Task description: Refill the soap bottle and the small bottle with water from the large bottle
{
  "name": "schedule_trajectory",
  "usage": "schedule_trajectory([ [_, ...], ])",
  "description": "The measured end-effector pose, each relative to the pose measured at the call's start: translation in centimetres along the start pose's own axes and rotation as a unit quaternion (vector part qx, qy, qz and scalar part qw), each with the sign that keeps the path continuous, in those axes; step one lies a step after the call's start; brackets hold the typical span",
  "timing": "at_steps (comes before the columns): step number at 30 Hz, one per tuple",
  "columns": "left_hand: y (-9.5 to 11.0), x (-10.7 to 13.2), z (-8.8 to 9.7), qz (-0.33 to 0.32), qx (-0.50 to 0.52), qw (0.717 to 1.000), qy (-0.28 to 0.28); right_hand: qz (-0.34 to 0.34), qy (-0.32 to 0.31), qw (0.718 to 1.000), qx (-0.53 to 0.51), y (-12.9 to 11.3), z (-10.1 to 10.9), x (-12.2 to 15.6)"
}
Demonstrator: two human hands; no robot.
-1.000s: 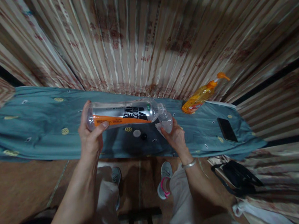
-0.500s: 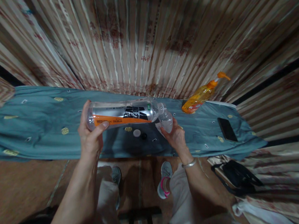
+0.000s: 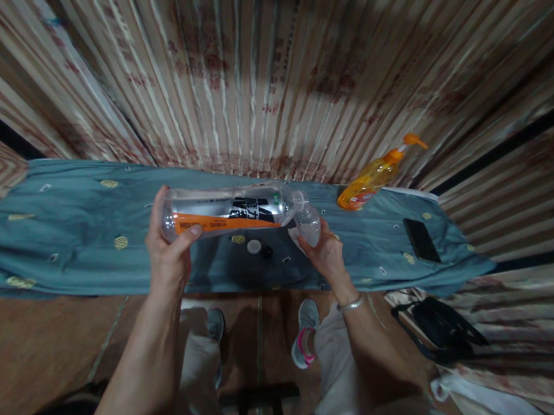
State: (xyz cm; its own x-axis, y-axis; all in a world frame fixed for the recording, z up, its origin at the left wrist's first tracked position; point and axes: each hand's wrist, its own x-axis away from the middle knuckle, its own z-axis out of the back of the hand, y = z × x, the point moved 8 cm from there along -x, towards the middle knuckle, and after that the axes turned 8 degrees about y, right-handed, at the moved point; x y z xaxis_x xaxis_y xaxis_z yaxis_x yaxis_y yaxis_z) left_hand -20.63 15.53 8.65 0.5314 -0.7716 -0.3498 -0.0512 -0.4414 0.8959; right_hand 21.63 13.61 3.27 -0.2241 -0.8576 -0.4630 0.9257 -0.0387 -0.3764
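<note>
My left hand [image 3: 171, 237] is closed around the base of a large clear plastic bottle [image 3: 219, 206] with a silver, black and orange label. The bottle lies nearly level in the air, its uncapped neck pointing right. My right hand [image 3: 326, 246] grips a smaller clear bottle [image 3: 308, 223], tilted, its mouth up against the large bottle's mouth. How the two mouths meet is hard to make out. Below them on the cloth lie a white cap [image 3: 254, 246] and a small black cap [image 3: 267, 252], side by side.
A teal patterned cloth [image 3: 79, 217] covers the table. An orange pump bottle [image 3: 368, 183] stands at the back right, a dark phone [image 3: 421, 240] to its right. Pleated curtains [image 3: 249, 71] hang behind. A black bag [image 3: 445, 326] is at the lower right, a dark stool [image 3: 262, 395] below.
</note>
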Motion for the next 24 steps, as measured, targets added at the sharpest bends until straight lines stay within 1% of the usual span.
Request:
schedule_trajectory([
  [4, 0.22, 0.02, -0.01, 0.01, -0.006, 1.0, -0.017, 0.005, -0.001, 1.0, 0.001, -0.02, 0.03, 0.0],
  [9, 0.39, 0.01, 0.09, 0.004, -0.006, 1.0, -0.006, 0.004, -0.002, 1.0, 0.004, -0.24, 0.1, 0.0],
  [13, 0.22, 0.03, 0.01, 0.009, -0.006, 1.0, -0.012, 0.002, 0.001, 1.0, 0.017, -0.56, 0.38, -0.01],
  [17, 0.33, 0.12, -0.06, -0.003, -0.012, 1.0, -0.009, -0.001, -0.002, 1.0, 0.017, -0.72, 0.56, -0.04],
  [24, 0.46, 0.39, -0.51, -0.011, -0.007, 1.0, 0.005, 0.001, -0.006, 1.0, 0.018, -0.32, 0.04, 0.02],
])
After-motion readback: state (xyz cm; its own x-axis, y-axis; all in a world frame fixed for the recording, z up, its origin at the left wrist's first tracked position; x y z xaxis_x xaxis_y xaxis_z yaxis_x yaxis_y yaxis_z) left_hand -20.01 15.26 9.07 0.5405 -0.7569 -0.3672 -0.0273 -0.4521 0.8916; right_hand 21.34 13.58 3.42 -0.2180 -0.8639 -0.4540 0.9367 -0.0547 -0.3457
